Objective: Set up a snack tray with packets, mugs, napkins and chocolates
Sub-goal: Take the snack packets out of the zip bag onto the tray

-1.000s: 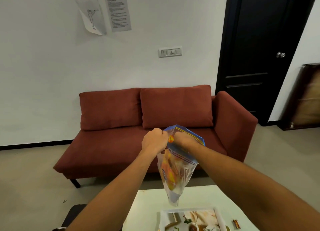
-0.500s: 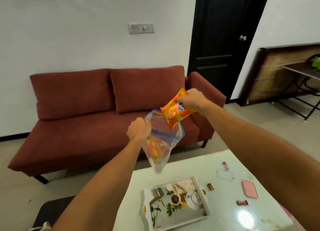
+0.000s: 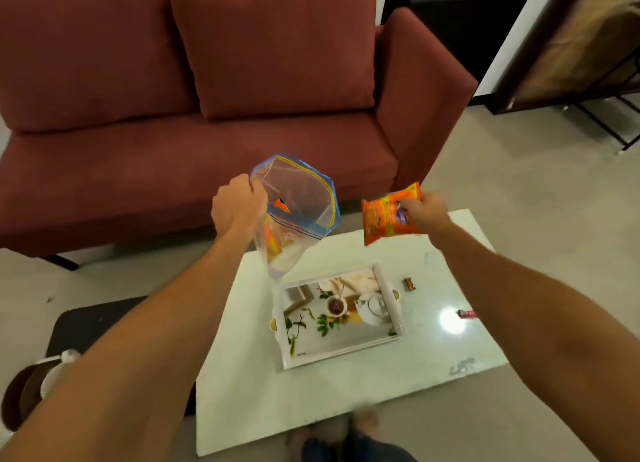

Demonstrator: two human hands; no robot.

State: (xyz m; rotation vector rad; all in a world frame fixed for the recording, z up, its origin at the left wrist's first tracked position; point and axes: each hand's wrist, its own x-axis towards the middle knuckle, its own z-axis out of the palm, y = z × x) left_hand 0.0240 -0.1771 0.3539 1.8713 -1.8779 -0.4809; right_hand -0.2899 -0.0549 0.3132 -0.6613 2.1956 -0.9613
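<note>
My left hand (image 3: 237, 209) grips the rim of a clear zip bag (image 3: 296, 215) with a blue and yellow seal; the bag hangs open over the table and more orange packets show inside. My right hand (image 3: 424, 212) pinches an orange snack packet (image 3: 386, 213) held in the air to the right of the bag. Below them a white tray (image 3: 389, 300) with a printed tea-and-leaves picture lies on the white table (image 3: 249, 385). A small brown chocolate (image 3: 409, 283) lies on the table right of the tray. A red-wrapped chocolate (image 3: 467, 313) lies farther right, partly behind my right forearm.
A red sofa (image 3: 194, 122) stands beyond the table. A dark mat (image 3: 90, 323) lies on the floor at the left, with a round white and brown object (image 3: 41, 382) beside it. A dark door and a folding frame stand at the upper right. My feet (image 3: 346, 434) show at the table's near edge.
My right hand has pulled the orange packet out of the bag and moved it right and down. The view has tilted down to show the table and tray.
</note>
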